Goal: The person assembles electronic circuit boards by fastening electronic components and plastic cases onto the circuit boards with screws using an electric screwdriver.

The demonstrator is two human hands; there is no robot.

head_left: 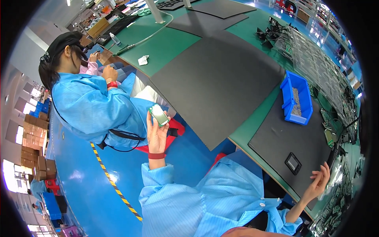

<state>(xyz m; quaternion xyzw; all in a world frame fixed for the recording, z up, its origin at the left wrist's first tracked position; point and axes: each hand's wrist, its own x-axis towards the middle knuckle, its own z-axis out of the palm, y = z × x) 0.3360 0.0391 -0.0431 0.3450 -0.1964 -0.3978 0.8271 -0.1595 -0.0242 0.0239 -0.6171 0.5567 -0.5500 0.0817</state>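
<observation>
With our hands well apart, our left hand (156, 136) grips a green circuit board with display (159, 115) by its edges, likely sparing the screen; our right hand (319, 182), empty, fingers loosely spread, is near a black-framed display housing (293, 163), presumably cushioned by the black mat (274, 136).

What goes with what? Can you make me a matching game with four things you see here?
Things:
1. black cap
2. small green board
3. blue bin
4. black-framed piece

Places and states:
A. holding lots of tiny pieces
B. lying flat near the right fingers
C. on a seated person's head
D. held in the left fingers

Right pairs: 1-C, 2-D, 3-A, 4-B
</observation>
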